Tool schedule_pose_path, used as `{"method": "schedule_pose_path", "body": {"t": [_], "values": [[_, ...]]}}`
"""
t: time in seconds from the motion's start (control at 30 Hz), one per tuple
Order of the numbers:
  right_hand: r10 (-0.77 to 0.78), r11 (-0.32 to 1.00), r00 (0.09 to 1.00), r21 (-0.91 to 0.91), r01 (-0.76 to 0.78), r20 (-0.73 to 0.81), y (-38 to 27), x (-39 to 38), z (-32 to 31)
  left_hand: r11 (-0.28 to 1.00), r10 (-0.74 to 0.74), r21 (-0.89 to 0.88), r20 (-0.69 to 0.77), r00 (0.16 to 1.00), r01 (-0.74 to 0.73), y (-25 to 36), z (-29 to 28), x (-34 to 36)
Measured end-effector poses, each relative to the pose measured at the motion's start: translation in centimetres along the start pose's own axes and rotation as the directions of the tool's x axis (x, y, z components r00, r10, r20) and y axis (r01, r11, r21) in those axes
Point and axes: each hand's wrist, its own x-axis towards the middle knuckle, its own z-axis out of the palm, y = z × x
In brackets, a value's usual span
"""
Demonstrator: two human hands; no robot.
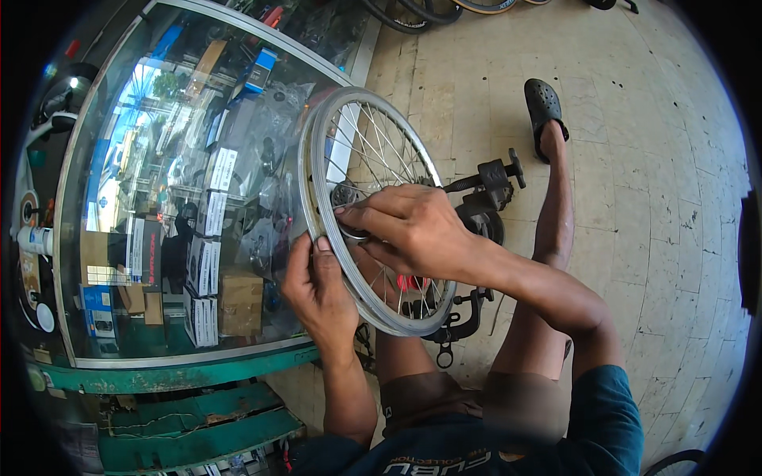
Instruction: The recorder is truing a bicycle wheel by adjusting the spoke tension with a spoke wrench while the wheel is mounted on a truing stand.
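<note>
At the centre of the frame we hold a small spoked bicycle wheel [373, 206] upright, its silvery metal rim round and smooth, thin wire spokes running in to the hub; our right hand [409, 230] comes in from the right and lies across the spokes, fingers curled around the hub area, closed on something small and dark that we cannot make out; our left hand [317, 289] rises from below and pinches the rim at its lower left edge, thumb and fingers clamped on the metal; the two hands sit close together, nearly touching, with the wheel between them. Just behind the wheel, to the right of centre, a black truing stand [480, 206] with a knobbed clamp stands on the floor [635, 198], which is pale, worn tile with dark cracks. Our bare leg stretches toward the upper right, ending in a dark perforated clog [542, 107]. Filling the left of the frame is a glass display case [175, 182] with a green painted frame; inside it we see stacked cardboard boxes, small white-labelled packs and bagged parts, though reflections blur much of them. Along the top edge, black tyres [413, 16] lie on the floor.
</note>
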Motion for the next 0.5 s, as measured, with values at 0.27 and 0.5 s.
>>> {"method": "schedule_pose_path", "body": {"t": [0.27, 0.5], "values": [[0.118, 0.991, 0.993, 0.068, -0.117, -0.003, 0.1, -0.6, 0.5, 0.998, 0.014, -0.053, -0.034, 0.999, -0.016, -0.2, 0.3, -0.2], [0.305, 0.765, 0.93, 0.53, -0.367, 0.204, 1.7, -0.8, 0.8, 0.996, -0.028, 0.082, 0.007, 1.0, 0.027, 0.6, -0.4, -0.5]]}}
